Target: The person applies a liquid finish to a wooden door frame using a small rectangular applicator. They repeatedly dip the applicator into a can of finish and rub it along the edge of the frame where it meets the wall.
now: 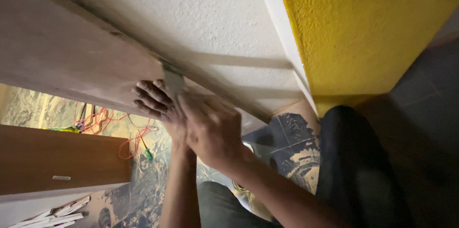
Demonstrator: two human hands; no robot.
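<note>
My right hand (210, 130) grips a flat metal putty knife (173, 80) whose blade presses into the seam between a pale wooden board (67, 51) and the white textured wall (191, 12). My left hand (153, 101) lies just left of the blade, fingers spread flat against the board's lower edge. The knife's handle is hidden inside my right fist. Both forearms rise from the bottom of the view.
A yellow textured wall section (363, 27) stands to the right. A brown wooden panel (57, 156) sits at lower left with white strips (52, 216) below it. Red wires (129, 142) lie on the splattered floor (291, 151). My dark-trousered knee (354, 170) is at lower right.
</note>
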